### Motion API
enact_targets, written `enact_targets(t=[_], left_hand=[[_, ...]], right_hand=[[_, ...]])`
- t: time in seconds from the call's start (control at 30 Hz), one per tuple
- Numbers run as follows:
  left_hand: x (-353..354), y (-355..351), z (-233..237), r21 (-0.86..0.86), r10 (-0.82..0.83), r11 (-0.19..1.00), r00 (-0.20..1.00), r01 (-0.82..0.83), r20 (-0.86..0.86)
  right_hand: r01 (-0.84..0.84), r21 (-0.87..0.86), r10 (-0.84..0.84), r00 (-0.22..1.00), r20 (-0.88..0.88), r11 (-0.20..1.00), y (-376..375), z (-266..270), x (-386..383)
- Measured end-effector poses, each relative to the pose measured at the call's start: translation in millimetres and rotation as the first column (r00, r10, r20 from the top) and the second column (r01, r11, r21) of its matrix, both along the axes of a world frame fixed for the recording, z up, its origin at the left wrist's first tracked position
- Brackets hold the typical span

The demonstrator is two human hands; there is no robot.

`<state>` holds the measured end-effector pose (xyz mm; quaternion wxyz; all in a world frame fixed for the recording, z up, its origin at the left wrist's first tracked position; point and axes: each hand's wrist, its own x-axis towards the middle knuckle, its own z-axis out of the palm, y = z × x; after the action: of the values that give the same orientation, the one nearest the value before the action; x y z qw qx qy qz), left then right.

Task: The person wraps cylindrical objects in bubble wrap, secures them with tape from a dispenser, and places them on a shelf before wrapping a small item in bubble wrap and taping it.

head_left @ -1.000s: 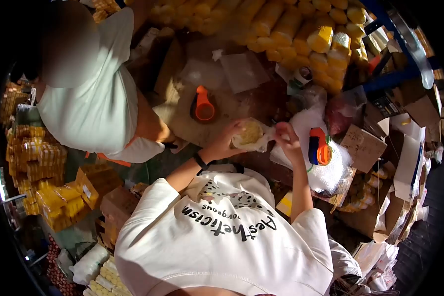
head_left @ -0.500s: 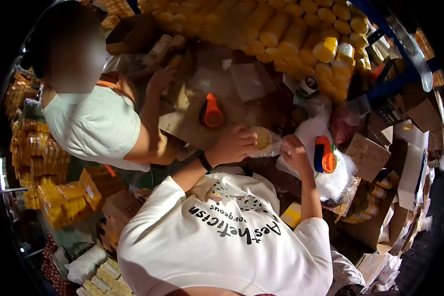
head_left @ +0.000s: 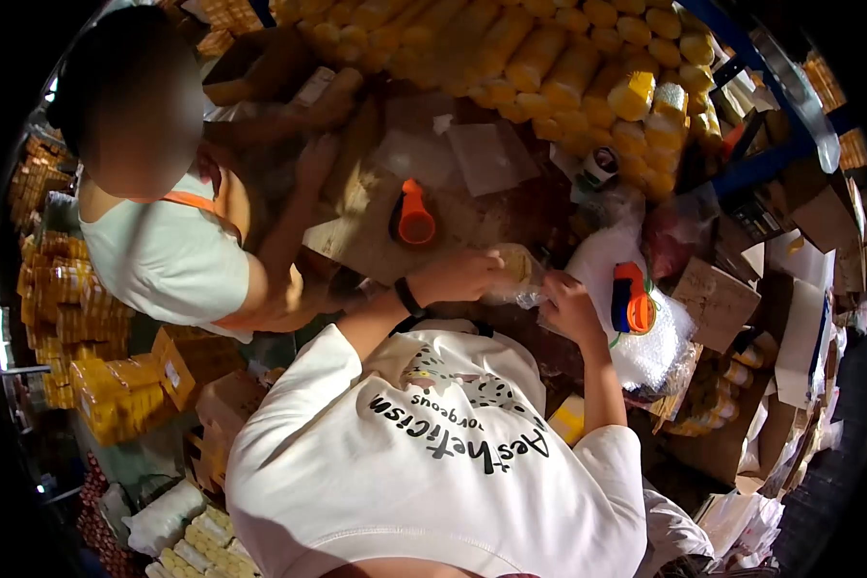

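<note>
Between my two hands is a round, pale yellow item in clear plastic wrap (head_left: 517, 264). My left hand (head_left: 456, 276), with a black band at the wrist, has its fingers closed on the item's left side. On the other side my right hand (head_left: 570, 306) pinches the loose end of the clear plastic; its fingertips are partly hidden. Beyond my left hand an orange tape dispenser (head_left: 415, 220) rests on a cardboard sheet (head_left: 356, 241). To the right of my right hand, an orange and blue tape dispenser (head_left: 634, 301) lies on white bubble wrap (head_left: 660, 352).
A co-worker (head_left: 164, 250) in a pale shirt stands at the left, arms over the table near an open carton (head_left: 260, 67). Yellow wrapped rolls (head_left: 539, 58) are stacked at the back. Cardboard boxes (head_left: 718, 303) and a blue rack post (head_left: 751, 164) stand at the right.
My right hand has moved slightly left and down, closer to the wrapped item. My left hand has shifted slightly. The co-worker's far arm now reaches toward the back.
</note>
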<state>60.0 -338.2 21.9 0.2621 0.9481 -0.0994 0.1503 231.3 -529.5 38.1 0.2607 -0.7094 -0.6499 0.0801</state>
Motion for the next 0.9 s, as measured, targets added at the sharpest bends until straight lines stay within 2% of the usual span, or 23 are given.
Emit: enact_targets(t=[0.03, 0.13, 0.23, 0.33, 0.43, 0.53, 0.63, 0.73, 0.77, 0.8, 0.83, 0.9], left_hand=[[1, 1, -3, -0.022, 0.003, 1.000, 0.999, -0.002, 0.034], [-3, 3, 13, 0.015, 0.021, 1.000, 0.999, -0.020, -0.048], [-6, -5, 19, 0.100, 0.022, 0.995, 0.995, -0.031, 0.094], [-10, -8, 24, 0.140, -0.007, 0.990, 0.998, -0.002, 0.063], [-15, -10, 13, 0.063, 0.017, 0.998, 0.999, -0.019, 0.040], [-17, -10, 13, -0.231, 0.048, 0.969, 0.985, -0.087, -0.168], [-10, -18, 12, -0.157, 0.380, 0.919, 0.919, -0.362, 0.104], [-10, -16, 9, -0.168, 0.457, 0.880, 0.888, -0.444, 0.046], [-10, -18, -3, -0.399, 0.397, 0.814, 0.906, -0.422, -0.148], [-11, -21, -25, -0.601, 0.282, 0.679, 0.906, -0.421, -0.316], [-10, -24, -30, -0.752, 0.122, 0.492, 0.890, -0.439, -0.440], [-8, -26, -29, -0.736, 0.137, 0.502, 0.882, -0.454, -0.451]], right_hand=[[-0.005, -0.010, 0.005, 1.000, -0.012, 1.000, -1, -2, 2], [-0.044, 0.056, 0.051, 0.990, -0.133, 0.997, -3, 5, -1], [0.032, 0.042, -0.023, 0.978, -0.206, 0.999, -8, 0, -8], [0.062, -0.026, -0.067, 0.959, -0.275, 0.998, -12, -11, -16], [0.224, 0.059, -0.166, 0.850, -0.499, 0.973, -13, -16, -28], [0.235, -0.116, -0.260, 0.804, -0.535, 0.965, -18, -25, -26], [0.164, -0.001, -0.149, 0.895, -0.419, 0.987, -21, -39, -22], [0.137, 0.062, -0.102, 0.915, -0.389, 0.989, -24, -40, -20], [0.146, 0.050, -0.114, 0.908, -0.404, 0.988, -25, -43, -20], [0.155, 0.036, -0.126, 0.900, -0.418, 0.987, -28, -49, -19], [0.164, 0.024, -0.138, 0.892, -0.430, 0.986, -27, -50, -20], [0.185, 0.107, -0.121, 0.891, -0.437, 0.977, -24, -46, -22]])
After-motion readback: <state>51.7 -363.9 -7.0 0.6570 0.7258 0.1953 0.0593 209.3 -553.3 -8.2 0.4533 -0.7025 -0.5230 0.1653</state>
